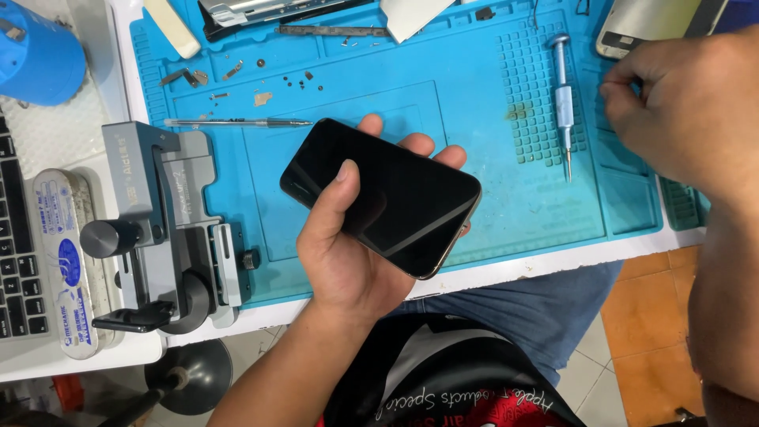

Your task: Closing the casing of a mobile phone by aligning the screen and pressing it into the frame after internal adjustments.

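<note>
Head view: my left hand (348,245) cradles a black phone (383,198) screen-up above the blue mat (474,142), thumb laid across the glass and fingers curled round the far edge, so the hand is closed around the phone rather than spread. The phone's long axis runs from about ten o'clock to four o'clock, its lower corner hanging just past the front edge of the white desk (553,265).

My right hand (680,103) sits at the two o'clock side of the phone, well apart from it, fingertips drawn together in a pinch over the mat's right-hand trays; whether anything small is caught between them I cannot tell. A silver screwdriver (563,103) lies between the two hands, pointing roughly toward six o'clock, nearer the right hand than the left.

At nine o'clock from the phone stands a grey clamp (170,229) on the mat's left edge. A thin metal probe (237,122) lies at eleven o'clock, running side to side, with loose screws (296,79) scattered just beyond it.
</note>
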